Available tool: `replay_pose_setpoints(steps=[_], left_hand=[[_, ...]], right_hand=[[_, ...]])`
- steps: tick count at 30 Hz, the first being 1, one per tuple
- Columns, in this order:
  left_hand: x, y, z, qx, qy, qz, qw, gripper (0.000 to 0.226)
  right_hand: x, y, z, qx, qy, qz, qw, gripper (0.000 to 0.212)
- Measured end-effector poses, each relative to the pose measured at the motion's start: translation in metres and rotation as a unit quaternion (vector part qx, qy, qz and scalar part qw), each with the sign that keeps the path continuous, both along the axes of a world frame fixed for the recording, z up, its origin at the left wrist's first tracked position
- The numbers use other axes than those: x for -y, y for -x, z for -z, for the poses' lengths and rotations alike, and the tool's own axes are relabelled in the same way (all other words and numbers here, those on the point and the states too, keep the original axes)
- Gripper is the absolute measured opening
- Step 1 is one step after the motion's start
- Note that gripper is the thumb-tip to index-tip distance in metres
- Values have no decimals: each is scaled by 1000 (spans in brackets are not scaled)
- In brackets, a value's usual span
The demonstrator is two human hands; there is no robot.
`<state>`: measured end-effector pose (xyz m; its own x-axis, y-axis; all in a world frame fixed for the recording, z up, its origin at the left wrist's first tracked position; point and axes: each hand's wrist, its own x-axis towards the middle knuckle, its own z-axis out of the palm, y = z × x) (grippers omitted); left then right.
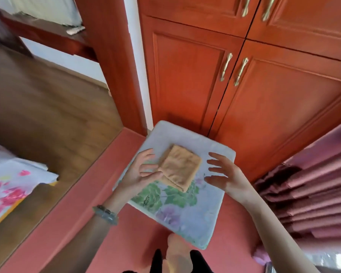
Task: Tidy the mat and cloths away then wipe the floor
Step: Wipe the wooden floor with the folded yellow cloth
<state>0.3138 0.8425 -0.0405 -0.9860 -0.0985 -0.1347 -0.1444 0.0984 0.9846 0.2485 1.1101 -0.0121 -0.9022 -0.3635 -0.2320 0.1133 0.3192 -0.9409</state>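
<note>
A folded orange-tan cloth (179, 166) is pinched at its left edge by my left hand (141, 170), thumb under and fingers over. It hovers above a pale floral mat (201, 213) with green leaves and purple flowers, lying on the pink floor (83, 213) in front of the cupboard. My right hand (223, 175) is just right of the cloth, fingers spread, holding nothing. A bead bracelet sits on my left wrist.
Red-brown cupboard doors (274, 99) with brass handles stand right behind the mat. Pink pleated curtain (313, 190) hangs at the right. A wooden floor lies at the left, with a floral-printed white fabric (12, 184) at the left edge. My foot (175, 251) is by the mat's near edge.
</note>
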Motion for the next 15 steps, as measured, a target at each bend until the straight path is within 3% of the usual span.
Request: replay_pose_setpoints(steps=[9,15], left_hand=[[61,19,2,21,26,-80,996,67],[106,51,32,72,40,-35,996,67]], right_hand=[[76,60,16,7,34,-61,998,59],[109,80,43,33,7,-23,999,58]])
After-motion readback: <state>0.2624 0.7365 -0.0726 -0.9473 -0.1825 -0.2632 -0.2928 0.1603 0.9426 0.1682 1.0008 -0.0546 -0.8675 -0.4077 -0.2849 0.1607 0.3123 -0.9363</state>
